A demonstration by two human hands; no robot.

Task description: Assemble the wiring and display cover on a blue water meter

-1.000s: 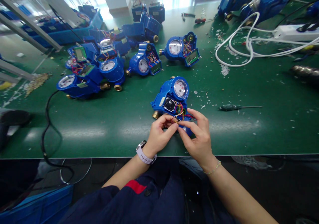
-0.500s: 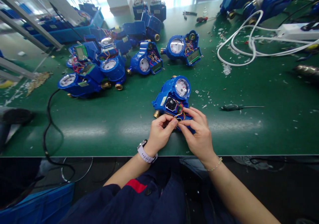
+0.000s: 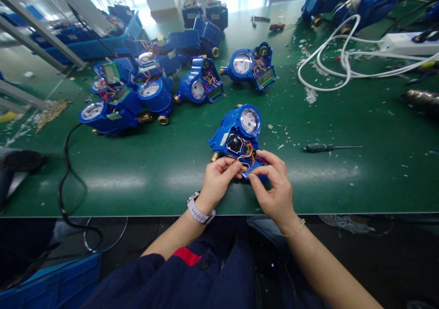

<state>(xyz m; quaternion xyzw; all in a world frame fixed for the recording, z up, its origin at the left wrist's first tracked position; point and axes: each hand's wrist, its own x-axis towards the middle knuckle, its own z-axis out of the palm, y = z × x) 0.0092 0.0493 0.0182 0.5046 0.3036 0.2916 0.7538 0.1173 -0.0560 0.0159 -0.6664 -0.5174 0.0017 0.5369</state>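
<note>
A blue water meter (image 3: 230, 122) with a round dial lies before me, its electronics housing open and a black round part (image 3: 235, 143) showing inside. Thin coloured wires (image 3: 247, 153) spill from the housing over a blue flap (image 3: 255, 166) at its near side. My left hand (image 3: 219, 181) is closed, thumb and forefinger pinching the wires at the flap's left end. My right hand (image 3: 274, 185) is at the flap's right side, thumb and forefinger brought together by its near edge; whatever lies between those fingertips is too small to make out.
Several blue meters (image 3: 151, 89) crowd the left of the green table (image 3: 329, 181); another meter (image 3: 243, 64) lies farther back. A screwdriver (image 3: 318, 148) is at right. White cable (image 3: 348, 66) loops near a power strip (image 3: 408, 43). A black cable (image 3: 65, 176) hangs over the front edge.
My right hand's thumb and forefinger have drawn slightly right, away from my left fingertips, uncovering more wires and flap. My left hand stays pinched in nearly the same place.
</note>
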